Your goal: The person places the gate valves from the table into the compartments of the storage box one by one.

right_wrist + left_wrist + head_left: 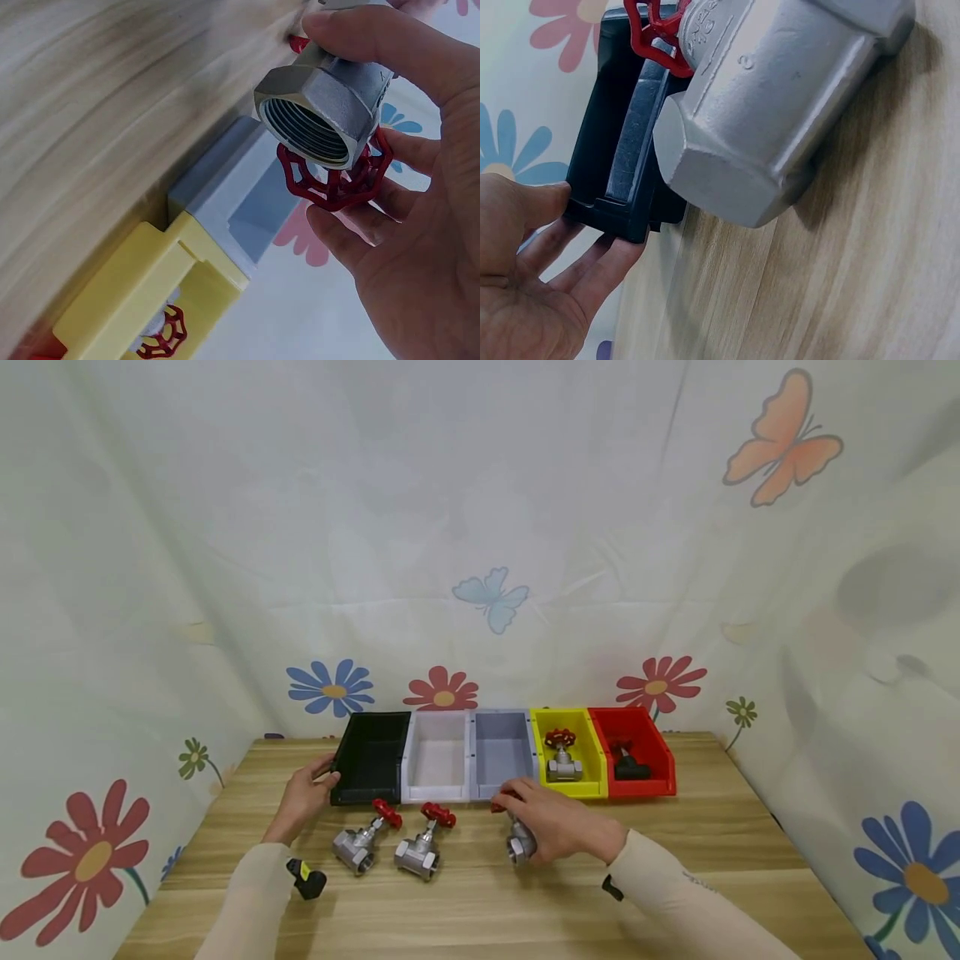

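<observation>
My right hand (558, 818) grips a silver gate valve (519, 845) with a red handwheel, just in front of the grey bin (504, 758). Close up in the right wrist view, the held valve (322, 112) shows its threaded opening, with the thumb on its body and fingers about the red handwheel (337, 176). On the far left, my left hand (306, 793) pinches the front left corner of the black bin (345, 797), thumb on the rim and fingers beneath. Two more valves (354, 849) (417, 855) with red handwheels lie on the table before the black and white bins.
A white bin (438, 795) stands between the black and grey ones. The yellow bin (577, 789) holds a red-wheeled valve (564, 766); the red bin (660, 787) holds a dark-bodied valve (630, 767). Behind the wooden table (450, 918) hangs a flowered curtain (375, 527).
</observation>
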`<control>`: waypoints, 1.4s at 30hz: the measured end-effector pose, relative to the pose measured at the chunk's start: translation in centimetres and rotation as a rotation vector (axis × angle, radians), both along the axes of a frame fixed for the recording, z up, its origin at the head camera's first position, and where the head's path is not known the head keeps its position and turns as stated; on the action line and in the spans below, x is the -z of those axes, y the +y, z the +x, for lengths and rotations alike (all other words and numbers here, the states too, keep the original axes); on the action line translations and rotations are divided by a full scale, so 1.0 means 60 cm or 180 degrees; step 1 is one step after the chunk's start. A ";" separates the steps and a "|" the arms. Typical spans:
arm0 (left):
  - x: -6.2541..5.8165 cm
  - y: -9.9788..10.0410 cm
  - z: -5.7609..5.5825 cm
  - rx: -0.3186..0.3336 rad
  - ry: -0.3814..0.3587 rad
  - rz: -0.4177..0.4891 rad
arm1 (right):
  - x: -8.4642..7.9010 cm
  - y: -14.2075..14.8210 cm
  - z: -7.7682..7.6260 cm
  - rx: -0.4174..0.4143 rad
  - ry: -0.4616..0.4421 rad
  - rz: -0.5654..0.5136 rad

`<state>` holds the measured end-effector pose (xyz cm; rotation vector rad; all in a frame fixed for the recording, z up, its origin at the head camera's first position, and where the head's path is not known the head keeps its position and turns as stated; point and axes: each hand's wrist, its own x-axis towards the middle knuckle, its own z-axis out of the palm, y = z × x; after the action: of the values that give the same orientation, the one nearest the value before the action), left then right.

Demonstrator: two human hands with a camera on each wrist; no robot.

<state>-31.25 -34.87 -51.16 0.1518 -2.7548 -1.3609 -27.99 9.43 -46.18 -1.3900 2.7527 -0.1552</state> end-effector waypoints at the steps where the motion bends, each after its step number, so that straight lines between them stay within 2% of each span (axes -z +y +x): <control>1: 0.000 0.000 0.000 -0.0005 -0.0004 -0.0002 | -0.002 0.000 0.000 -0.0013 0.0011 -0.0014; 8: 0.004 -0.003 -0.001 0.0008 -0.0027 0.0019 | -0.017 0.000 0.001 0.0009 0.0045 -0.0027; 15: 0.008 -0.006 -0.002 0.0011 0.0008 0.0036 | -0.037 -0.003 -0.005 0.0005 0.0244 -0.0034; 21: 0.010 -0.005 -0.002 0.0031 0.0069 0.0040 | -0.048 -0.007 -0.009 0.0160 0.0192 -0.0056; 28: 0.007 -0.004 0.000 0.0018 0.0008 0.0084 | -0.064 -0.012 -0.013 0.0237 0.0193 -0.0006; 42: 0.005 -0.005 -0.001 0.0006 0.0023 0.0136 | -0.083 -0.021 -0.038 0.0326 0.0437 -0.0116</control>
<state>-31.33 -35.14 -51.45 0.1461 -2.7218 -1.4186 -30.29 8.16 -41.18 -1.3155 2.9492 -0.1188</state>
